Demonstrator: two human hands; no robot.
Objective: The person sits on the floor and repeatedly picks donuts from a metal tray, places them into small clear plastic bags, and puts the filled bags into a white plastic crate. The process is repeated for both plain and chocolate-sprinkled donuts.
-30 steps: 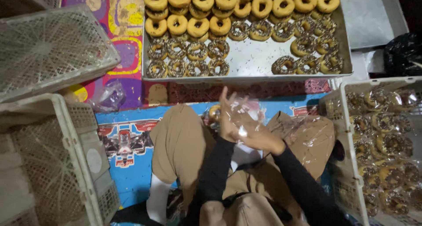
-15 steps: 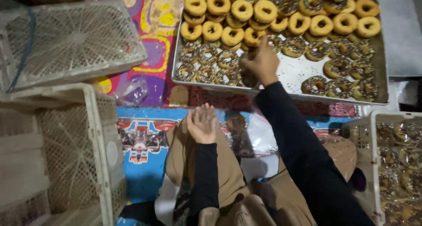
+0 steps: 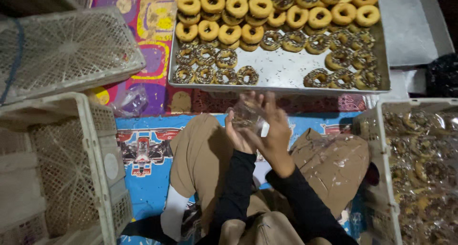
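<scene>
left hand (image 3: 237,133) cupped under clear bag (image 3: 248,117) | right hand (image 3: 274,130) fingers spread over it | doughnut tray (image 3: 286,73) just beyond

A single camera, worn on the head, looks steeply down over the person's own lap to the floor. It sits close: the black sleeves enter from the bottom edge and both hands' grip, left hand (image 3: 238,133) and right hand (image 3: 274,130), lies near the frame's middle. Beyond the grip, at the top, the tray (image 3: 286,73) fills the far field; crates (image 3: 62,168) stand left of the grip, another crate (image 3: 381,145) right. No second view shares this scene.
</scene>
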